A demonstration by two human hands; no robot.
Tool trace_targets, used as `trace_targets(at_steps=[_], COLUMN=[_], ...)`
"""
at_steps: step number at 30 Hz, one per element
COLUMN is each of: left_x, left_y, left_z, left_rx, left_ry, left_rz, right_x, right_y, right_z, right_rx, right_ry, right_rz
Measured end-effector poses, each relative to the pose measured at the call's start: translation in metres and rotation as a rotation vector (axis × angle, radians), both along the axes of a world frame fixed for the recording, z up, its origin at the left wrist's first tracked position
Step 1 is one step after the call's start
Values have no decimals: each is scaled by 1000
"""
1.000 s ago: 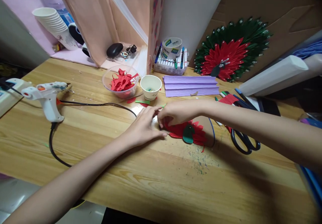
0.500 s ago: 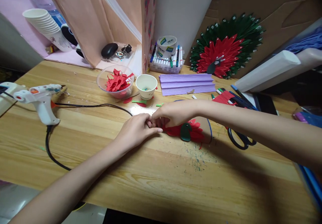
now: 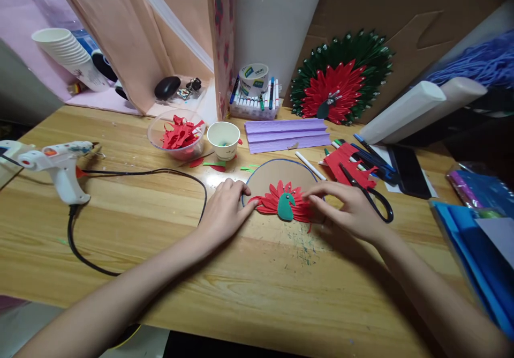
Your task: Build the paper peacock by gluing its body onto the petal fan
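A rounded cardboard piece (image 3: 263, 178) with a blue outline lies on the table. On it are a fan of red paper petals (image 3: 275, 191) and a green peacock body (image 3: 285, 208) with a small eye. My left hand (image 3: 225, 208) grips the left edge of this piece, thumb and forefinger at the end of the red paper. Over its right end hovers my right hand (image 3: 347, 208), thumb and fingers apart, with nothing visible between them. The right tips of the petals are partly hidden by its fingers.
A glue gun (image 3: 60, 168) with a black cord stands at left. Behind are a bowl of red scraps (image 3: 180, 135), a paper cup (image 3: 223, 141), purple crepe paper (image 3: 287, 134) and a finished peacock (image 3: 341, 84). Scissors (image 3: 369, 194) and red paper (image 3: 341, 162) lie at right.
My right hand has moved from beside my left hand to the right end of the cardboard, and its fingers have parted. The petals and scissors are now uncovered. My left hand stays at the left edge.
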State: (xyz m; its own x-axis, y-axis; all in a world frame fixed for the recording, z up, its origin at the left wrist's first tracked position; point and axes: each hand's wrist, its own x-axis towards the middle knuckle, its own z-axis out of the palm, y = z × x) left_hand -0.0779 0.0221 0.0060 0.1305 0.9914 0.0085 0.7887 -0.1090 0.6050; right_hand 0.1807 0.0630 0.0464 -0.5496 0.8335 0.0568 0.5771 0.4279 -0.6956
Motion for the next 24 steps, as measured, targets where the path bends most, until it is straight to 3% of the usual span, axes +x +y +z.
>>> trace_targets(at_steps=[5, 9, 17, 24], left_x=[0, -7, -24, -27], left_y=[6, 12, 22, 22], left_z=[-1, -3, -2, -8], left_rx=[-22, -77, -397, -341], left_ry=[-39, -152, -589, -623], left_rz=[-12, -26, 101, 108], right_x=[30, 37, 29, 27], right_y=[-40, -52, -50, -49], right_z=[-33, -44, -45, -49], right_rx=[-196, -231, -272, -294], right_ry=[201, 324, 381, 383], right_rz=[-264, -371, -361, -368])
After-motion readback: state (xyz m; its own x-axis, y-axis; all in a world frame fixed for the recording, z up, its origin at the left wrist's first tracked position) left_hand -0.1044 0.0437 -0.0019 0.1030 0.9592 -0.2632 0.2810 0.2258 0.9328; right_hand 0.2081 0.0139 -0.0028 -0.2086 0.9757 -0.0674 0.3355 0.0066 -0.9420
